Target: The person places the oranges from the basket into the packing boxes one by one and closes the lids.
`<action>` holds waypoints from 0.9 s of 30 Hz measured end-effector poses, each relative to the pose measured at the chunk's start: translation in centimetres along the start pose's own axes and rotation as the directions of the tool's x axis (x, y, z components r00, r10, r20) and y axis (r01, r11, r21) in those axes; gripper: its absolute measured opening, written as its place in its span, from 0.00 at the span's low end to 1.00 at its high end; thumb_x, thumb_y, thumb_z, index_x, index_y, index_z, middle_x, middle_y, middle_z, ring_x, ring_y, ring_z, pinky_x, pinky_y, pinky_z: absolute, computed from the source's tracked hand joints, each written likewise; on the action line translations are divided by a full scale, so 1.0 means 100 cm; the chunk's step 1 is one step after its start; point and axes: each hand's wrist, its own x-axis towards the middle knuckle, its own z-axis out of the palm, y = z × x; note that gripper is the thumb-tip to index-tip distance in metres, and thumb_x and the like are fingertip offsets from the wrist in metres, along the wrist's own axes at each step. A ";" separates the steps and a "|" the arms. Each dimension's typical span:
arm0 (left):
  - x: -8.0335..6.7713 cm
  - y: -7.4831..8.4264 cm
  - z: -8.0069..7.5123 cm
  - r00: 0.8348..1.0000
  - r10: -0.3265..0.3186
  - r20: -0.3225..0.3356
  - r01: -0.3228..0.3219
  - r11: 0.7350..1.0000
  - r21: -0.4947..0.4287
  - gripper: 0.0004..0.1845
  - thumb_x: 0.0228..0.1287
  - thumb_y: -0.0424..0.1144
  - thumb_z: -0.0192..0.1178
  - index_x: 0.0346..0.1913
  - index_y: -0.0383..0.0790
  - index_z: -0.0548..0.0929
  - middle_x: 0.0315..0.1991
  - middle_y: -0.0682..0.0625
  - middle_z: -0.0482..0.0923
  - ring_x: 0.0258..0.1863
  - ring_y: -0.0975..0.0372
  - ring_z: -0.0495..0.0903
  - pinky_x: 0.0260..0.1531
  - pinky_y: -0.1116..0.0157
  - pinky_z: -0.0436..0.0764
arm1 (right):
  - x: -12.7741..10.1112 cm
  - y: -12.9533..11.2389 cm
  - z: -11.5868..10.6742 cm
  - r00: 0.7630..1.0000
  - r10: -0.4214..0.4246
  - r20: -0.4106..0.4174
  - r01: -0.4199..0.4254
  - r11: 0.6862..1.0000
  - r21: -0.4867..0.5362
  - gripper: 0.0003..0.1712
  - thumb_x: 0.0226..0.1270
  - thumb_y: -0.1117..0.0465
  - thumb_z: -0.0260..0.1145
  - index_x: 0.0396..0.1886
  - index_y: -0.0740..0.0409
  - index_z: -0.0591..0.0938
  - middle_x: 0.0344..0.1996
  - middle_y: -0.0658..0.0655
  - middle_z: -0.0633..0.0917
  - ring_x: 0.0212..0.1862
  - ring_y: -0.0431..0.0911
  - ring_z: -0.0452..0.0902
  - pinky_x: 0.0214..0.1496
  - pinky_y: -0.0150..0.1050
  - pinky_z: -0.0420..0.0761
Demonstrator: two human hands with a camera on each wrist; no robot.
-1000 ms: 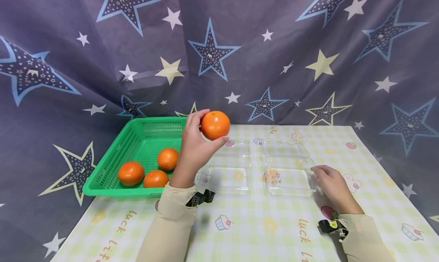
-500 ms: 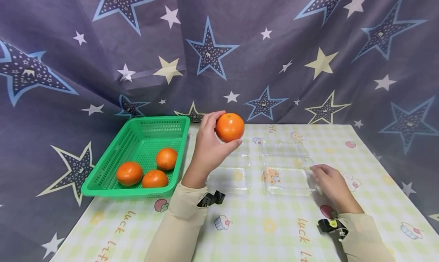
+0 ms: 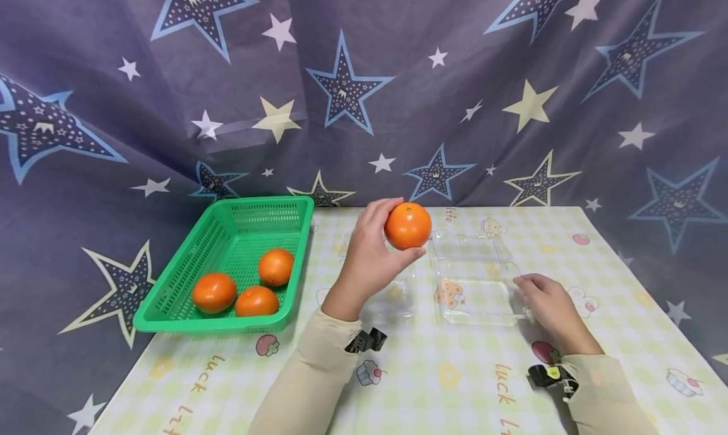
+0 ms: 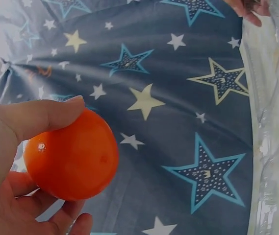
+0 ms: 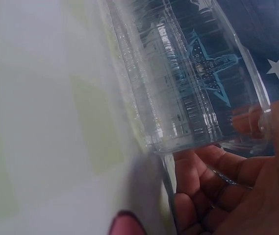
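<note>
Transfer step in hand. The left hand (image 3: 370,258) grips a round orange fruit (image 3: 407,226) above the desk, beside the clear plastic clamshell box (image 3: 476,283), whose edge the right hand (image 3: 548,305) grips. Next, by my judgement: lower the fruit squarely into the tray cavity.

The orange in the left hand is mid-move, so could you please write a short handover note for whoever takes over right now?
Left hand: holds one orange in the air, above the table between the two clear boxes.
Right hand: grips the right edge of the right clear box, which lies open on the table.
Left clear box: open, nothing in it.
Green basket: three oranges lie inside.
Done: one orange is out of the basket.
Left: no orange lies in either box yet.
</note>
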 end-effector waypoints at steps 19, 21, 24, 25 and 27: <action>-0.001 -0.005 0.023 0.994 0.008 0.108 -0.004 0.999 -0.042 0.45 0.50 0.44 0.82 0.73 0.45 0.74 0.67 0.51 0.73 0.63 0.56 0.78 0.64 0.54 0.78 | 0.000 0.001 0.000 0.999 -0.029 -0.015 0.029 0.999 -0.013 0.34 0.82 0.42 0.45 0.70 0.64 0.74 0.62 0.69 0.80 0.65 0.63 0.74 0.65 0.62 0.71; -0.001 -0.004 0.026 0.993 -0.006 0.120 0.009 1.000 -0.027 0.44 0.50 0.43 0.82 0.72 0.45 0.74 0.67 0.51 0.73 0.63 0.55 0.78 0.65 0.52 0.77 | 0.000 0.001 -0.001 0.999 -0.032 -0.017 0.032 0.999 -0.012 0.34 0.82 0.43 0.45 0.69 0.64 0.75 0.62 0.69 0.80 0.65 0.63 0.74 0.65 0.62 0.71; -0.003 -0.005 0.029 0.991 -0.023 0.131 0.024 1.000 -0.003 0.43 0.49 0.43 0.82 0.70 0.45 0.75 0.67 0.51 0.74 0.63 0.54 0.77 0.65 0.50 0.74 | 0.000 0.001 -0.001 0.999 -0.033 -0.017 0.033 0.999 -0.012 0.33 0.82 0.43 0.45 0.69 0.64 0.75 0.61 0.69 0.80 0.64 0.62 0.74 0.65 0.61 0.71; -0.003 -0.005 0.030 0.990 -0.029 0.136 0.029 1.000 0.003 0.43 0.49 0.43 0.82 0.70 0.45 0.76 0.66 0.51 0.75 0.63 0.54 0.77 0.64 0.50 0.73 | 0.000 0.002 -0.001 0.999 -0.031 -0.017 0.031 0.999 -0.012 0.33 0.82 0.43 0.45 0.69 0.64 0.75 0.61 0.69 0.80 0.64 0.62 0.74 0.65 0.61 0.71; -0.003 -0.004 0.032 0.988 -0.040 0.147 0.039 0.999 0.009 0.43 0.49 0.42 0.81 0.70 0.46 0.75 0.67 0.51 0.75 0.64 0.54 0.76 0.65 0.47 0.70 | 0.000 0.002 -0.001 1.000 -0.026 -0.015 0.026 1.000 -0.015 0.34 0.82 0.43 0.45 0.69 0.63 0.75 0.61 0.69 0.80 0.64 0.62 0.74 0.65 0.62 0.71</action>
